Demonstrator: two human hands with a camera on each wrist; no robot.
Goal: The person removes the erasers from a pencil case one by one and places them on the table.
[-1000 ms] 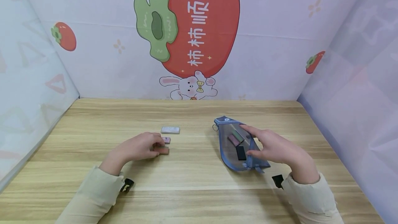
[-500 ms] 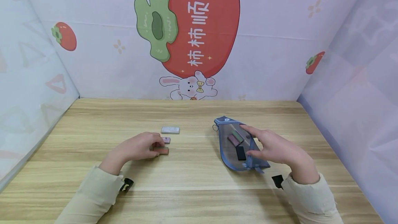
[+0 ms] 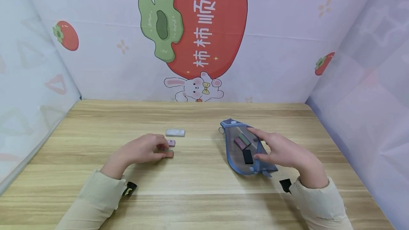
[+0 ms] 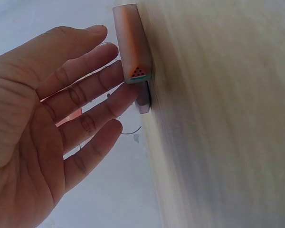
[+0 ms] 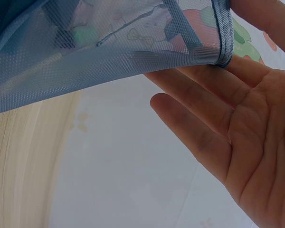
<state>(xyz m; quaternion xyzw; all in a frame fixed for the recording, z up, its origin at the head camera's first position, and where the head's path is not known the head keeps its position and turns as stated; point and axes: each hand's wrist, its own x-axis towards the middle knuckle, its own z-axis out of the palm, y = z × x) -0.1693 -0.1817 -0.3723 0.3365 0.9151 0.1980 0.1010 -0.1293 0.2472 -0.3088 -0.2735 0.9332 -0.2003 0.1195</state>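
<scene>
Orange block lies left of frame ctr, its L end hidden by the L hand; L fingers are loose, thumb clear of it in that wrist view. Purple block, part covered, and grey-white block sit just above. Right of ctr, R hand grips the blue mesh pouch, fingertips hidden behind it; pink, green & black blocks show thru, blurry in R wrist view. Backdrop fruit cut off at top.
</scene>
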